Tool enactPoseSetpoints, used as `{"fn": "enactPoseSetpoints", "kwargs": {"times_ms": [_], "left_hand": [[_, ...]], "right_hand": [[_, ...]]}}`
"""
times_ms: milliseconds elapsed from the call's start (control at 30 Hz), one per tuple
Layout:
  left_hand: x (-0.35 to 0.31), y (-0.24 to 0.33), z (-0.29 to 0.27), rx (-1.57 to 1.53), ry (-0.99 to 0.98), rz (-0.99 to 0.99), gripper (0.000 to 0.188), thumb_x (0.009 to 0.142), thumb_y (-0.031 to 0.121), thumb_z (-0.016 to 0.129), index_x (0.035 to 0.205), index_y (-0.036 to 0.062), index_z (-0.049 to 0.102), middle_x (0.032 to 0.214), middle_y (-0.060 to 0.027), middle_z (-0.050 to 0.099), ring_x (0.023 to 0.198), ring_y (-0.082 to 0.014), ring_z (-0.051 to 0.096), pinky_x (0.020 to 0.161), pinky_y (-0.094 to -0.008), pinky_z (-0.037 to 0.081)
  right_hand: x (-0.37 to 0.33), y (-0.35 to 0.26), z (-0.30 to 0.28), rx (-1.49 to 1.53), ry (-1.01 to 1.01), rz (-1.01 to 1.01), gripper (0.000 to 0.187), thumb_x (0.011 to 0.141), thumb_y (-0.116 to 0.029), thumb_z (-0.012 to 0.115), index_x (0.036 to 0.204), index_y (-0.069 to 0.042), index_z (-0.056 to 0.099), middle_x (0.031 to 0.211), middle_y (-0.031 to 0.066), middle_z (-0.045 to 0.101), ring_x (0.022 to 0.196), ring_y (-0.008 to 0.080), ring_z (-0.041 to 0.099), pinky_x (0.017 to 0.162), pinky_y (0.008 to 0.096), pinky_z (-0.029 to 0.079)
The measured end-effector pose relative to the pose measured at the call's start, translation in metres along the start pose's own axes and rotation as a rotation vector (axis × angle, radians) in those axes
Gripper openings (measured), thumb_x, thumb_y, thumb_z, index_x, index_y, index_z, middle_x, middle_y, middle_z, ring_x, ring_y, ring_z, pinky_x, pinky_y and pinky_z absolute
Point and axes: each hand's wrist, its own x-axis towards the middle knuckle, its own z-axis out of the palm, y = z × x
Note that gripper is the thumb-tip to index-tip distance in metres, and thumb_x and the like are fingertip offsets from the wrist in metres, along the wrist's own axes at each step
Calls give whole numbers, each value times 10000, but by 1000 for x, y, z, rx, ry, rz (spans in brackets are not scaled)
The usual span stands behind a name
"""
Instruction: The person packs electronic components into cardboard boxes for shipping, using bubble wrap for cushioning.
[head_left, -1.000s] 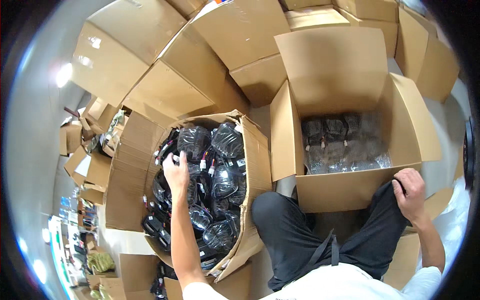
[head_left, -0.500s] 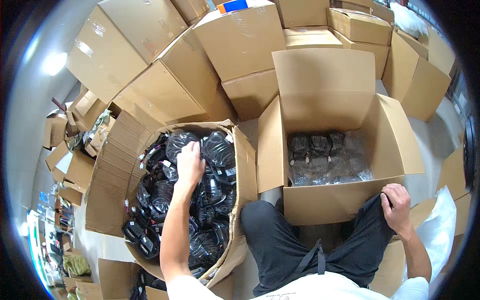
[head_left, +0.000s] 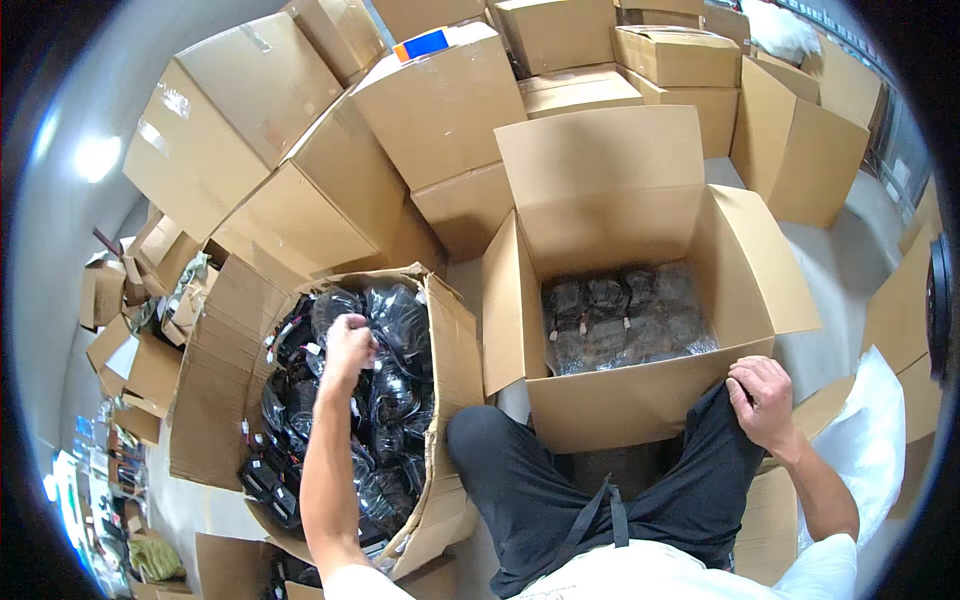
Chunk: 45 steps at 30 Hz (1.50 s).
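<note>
My left hand is over a worn carton on the left, its fingers curled closed. Whatever they pinch is hidden; a small whitish bit shows beside the fingertips. Below and around it lie several black plastic-wrapped bundles, some with wires and white connectors. My right hand rests on my right knee with its fingers draped over the fabric, holding nothing. In front of my knees, an open carton contains rows of black wrapped bundles with white connectors, plus clear bubble wrap.
Tall stacked cartons stand behind both open boxes. A blue and orange box lies on one of them. White plastic sheeting hangs at my right side. Loose cardboard pieces are heaped at the far left. Another carton stands at the lower left.
The whole view has shifted, moving the boxes left in the picture. My left hand remains over the left carton, its fingers more tightly curled. My right hand stays on the knee.
</note>
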Motion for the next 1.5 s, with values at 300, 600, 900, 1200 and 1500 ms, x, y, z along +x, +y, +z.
{"fn": "enactPoseSetpoints", "kwargs": {"times_ms": [300,600,900,1200,1500], "left_hand": [[-101,185,-13,-742,-158,194,289,934,34,507,1180,-90,595,726,-47,620,463,-84,485,397,-231,413],[-141,208,146,-908,-226,232,228,965,88,564,1150,-34,618,743,-51,618,510,-119,511,472,-262,430],[-100,174,258,-702,-301,258,229,973,192,648,1037,-23,693,836,-58,663,655,-94,581,577,-227,453],[-66,134,255,-575,-22,16,264,987,222,632,956,-27,715,781,-39,645,649,-94,586,590,-214,437],[-57,134,265,-543,-42,-76,234,985,188,618,941,-27,699,786,-61,641,641,-119,591,578,-223,447]], "right_hand": [[53,-14,14,474,-429,-12,228,922,-205,625,957,7,700,959,178,709,887,317,678,803,405,538],[175,-101,74,1733,-468,613,693,945,-646,506,1258,-28,540,1198,138,637,1062,236,622,961,409,484],[240,18,67,1807,-107,401,361,886,-257,752,1107,7,640,1059,86,715,974,161,688,915,305,543],[180,243,249,822,-448,1110,441,876,-259,756,1193,15,621,1118,99,698,1016,183,661,912,367,528],[127,389,350,252,-153,983,626,884,-240,717,1406,-8,459,1396,188,536,1299,344,501,1069,386,411]]}}
